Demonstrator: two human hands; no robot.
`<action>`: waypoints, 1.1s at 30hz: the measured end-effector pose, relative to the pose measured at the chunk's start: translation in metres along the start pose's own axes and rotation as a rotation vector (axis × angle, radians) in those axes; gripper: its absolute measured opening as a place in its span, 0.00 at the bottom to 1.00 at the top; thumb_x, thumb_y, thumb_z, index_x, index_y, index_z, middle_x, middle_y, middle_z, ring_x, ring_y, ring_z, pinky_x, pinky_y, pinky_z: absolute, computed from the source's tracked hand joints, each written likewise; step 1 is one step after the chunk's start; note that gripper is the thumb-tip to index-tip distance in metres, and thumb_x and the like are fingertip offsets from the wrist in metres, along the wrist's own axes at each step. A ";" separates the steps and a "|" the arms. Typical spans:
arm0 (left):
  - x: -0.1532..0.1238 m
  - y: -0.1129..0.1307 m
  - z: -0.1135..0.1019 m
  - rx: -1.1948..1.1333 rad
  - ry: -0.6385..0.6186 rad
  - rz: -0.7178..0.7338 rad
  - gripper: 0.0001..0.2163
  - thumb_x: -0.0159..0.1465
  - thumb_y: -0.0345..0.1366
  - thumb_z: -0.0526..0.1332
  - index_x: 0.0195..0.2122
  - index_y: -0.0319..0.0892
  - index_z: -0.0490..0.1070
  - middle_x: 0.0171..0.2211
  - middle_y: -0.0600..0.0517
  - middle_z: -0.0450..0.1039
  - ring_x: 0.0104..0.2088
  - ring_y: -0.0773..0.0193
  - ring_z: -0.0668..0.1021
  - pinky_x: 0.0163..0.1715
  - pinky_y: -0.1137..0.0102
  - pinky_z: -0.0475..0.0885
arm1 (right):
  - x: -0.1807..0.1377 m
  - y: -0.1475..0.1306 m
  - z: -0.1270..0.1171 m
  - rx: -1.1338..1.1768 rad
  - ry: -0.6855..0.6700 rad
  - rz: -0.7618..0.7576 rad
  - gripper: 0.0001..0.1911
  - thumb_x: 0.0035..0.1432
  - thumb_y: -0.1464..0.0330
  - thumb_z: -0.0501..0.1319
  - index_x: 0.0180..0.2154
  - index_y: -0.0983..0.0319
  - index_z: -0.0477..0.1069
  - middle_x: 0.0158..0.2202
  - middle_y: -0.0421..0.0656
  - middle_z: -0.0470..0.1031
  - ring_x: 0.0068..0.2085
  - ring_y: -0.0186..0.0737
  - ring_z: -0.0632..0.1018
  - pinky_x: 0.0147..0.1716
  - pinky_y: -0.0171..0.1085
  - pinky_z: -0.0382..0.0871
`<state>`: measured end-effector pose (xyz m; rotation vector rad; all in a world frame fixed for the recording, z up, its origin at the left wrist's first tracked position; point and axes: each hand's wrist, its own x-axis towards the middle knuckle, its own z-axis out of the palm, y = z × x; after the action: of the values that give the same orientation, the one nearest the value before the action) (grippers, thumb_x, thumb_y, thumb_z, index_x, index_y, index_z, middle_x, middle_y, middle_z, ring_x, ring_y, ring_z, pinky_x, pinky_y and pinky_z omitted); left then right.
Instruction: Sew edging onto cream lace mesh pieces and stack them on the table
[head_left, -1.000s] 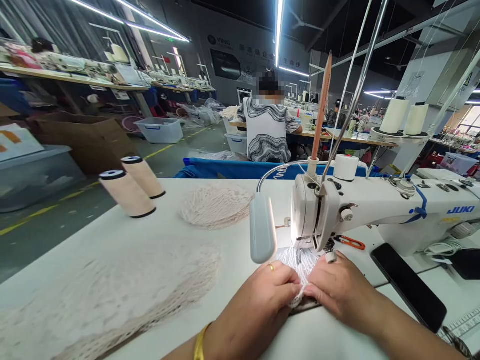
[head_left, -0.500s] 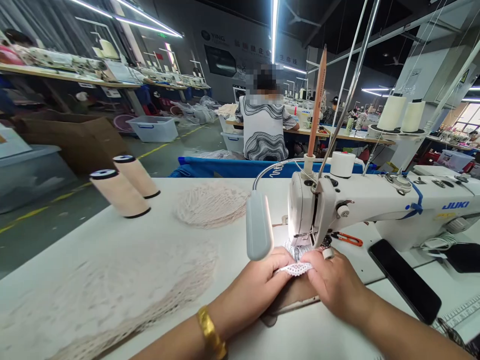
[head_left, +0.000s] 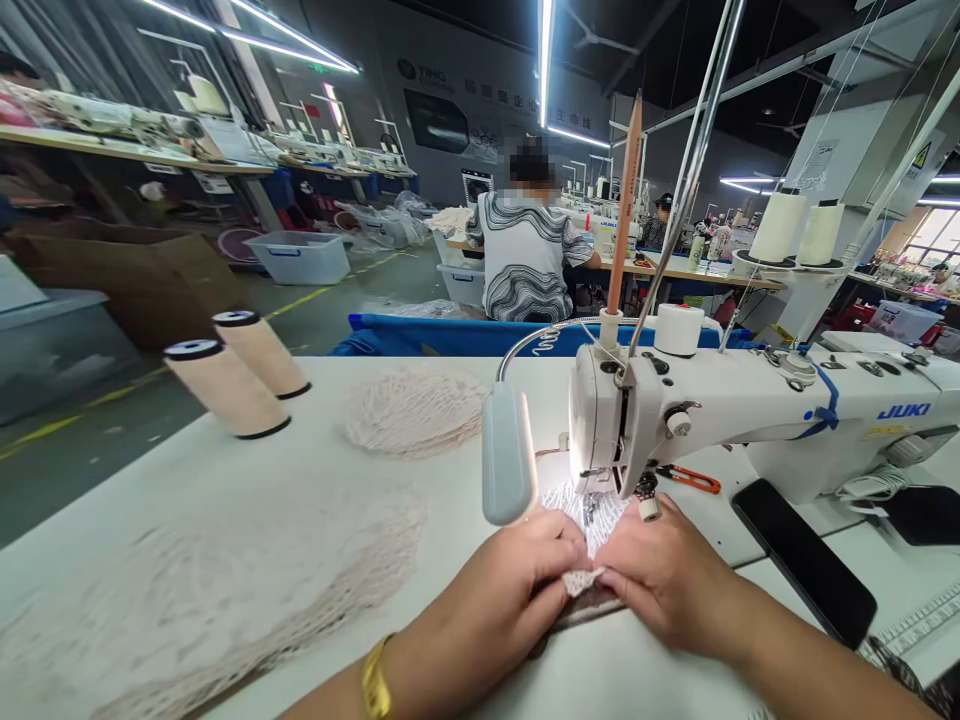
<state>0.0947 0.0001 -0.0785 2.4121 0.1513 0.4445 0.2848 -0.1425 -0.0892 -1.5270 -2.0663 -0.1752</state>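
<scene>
Both of my hands meet at the front of a white sewing machine [head_left: 611, 420], just below its needle area. My left hand [head_left: 536, 565] is closed, thumb and fingers pinching the near edge of a piece of white lace [head_left: 566, 500]. From the other side, my right hand [head_left: 660, 575] grips the same lace, its thumb close to the left one. The lace runs back under the presser foot, lit brightly by a grey lamp [head_left: 506, 455]. A small corner of it pokes out below my fingertips. My fingers cover part of the fabric.
Stacked lace pieces [head_left: 247, 590] lie at the left, with a smaller lace pile [head_left: 416, 410] behind. Two thread cones [head_left: 229, 388] stand near the far-left edge. Orange thread snips [head_left: 690, 480] and a black phone [head_left: 806, 560] lie right. Ahead, a person [head_left: 529, 240] sits facing away.
Both hands have drawn nearer to me and closer together. More lace now shows spread under the presser foot, and its near edge is bunched between my fingers. The view has shifted slightly.
</scene>
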 end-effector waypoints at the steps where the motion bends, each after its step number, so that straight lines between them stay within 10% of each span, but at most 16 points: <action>1: -0.005 -0.001 0.002 0.057 0.020 0.065 0.15 0.73 0.29 0.53 0.40 0.46 0.81 0.41 0.51 0.81 0.42 0.58 0.80 0.43 0.67 0.74 | -0.002 -0.001 -0.003 -0.017 -0.053 -0.015 0.09 0.73 0.71 0.60 0.36 0.58 0.71 0.34 0.39 0.78 0.37 0.43 0.73 0.41 0.41 0.61; 33: -0.013 0.000 0.006 0.421 0.140 0.308 0.17 0.70 0.18 0.53 0.42 0.44 0.77 0.37 0.53 0.83 0.35 0.56 0.79 0.38 0.62 0.72 | -0.008 -0.003 -0.003 -0.054 -0.162 0.044 0.06 0.71 0.76 0.62 0.40 0.59 0.72 0.42 0.42 0.80 0.43 0.46 0.76 0.44 0.43 0.65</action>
<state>0.0847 -0.0067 -0.0864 2.8301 -0.0776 0.7892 0.2850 -0.1514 -0.0900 -1.6659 -2.1662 -0.0939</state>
